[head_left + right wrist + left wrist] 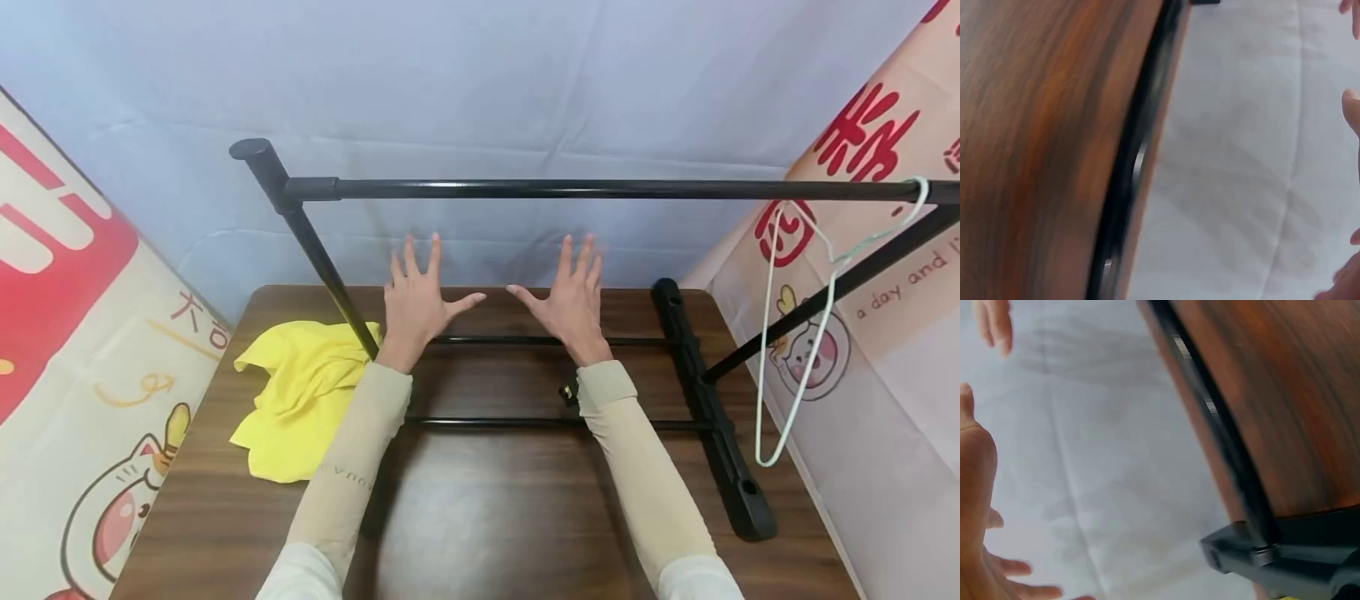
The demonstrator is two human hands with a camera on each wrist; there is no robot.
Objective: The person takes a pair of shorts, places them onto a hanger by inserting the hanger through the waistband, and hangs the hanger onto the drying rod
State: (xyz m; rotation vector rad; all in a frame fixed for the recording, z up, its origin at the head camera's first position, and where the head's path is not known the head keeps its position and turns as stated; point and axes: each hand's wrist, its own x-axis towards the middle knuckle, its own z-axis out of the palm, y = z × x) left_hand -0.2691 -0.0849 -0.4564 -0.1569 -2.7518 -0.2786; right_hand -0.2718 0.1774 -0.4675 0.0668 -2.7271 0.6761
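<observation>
Both hands are held out side by side over the far part of the table, fingers spread and thumbs pointing at each other. The left hand holds nothing and is right of the rack's left post. Likewise bare, the right hand hovers below the top rail in the head view. A black garment rack stands around them. On its top rail at the right hangs a pale green hanger with nothing on it. A crumpled yellow cloth lies on the table at the left, partly behind the left sleeve.
The rack's right foot runs along the wooden table, and two lower bars cross between its feet. A small black-and-yellow object shows beside the right cuff. Pale cloth hangs behind; printed sheets flank the table.
</observation>
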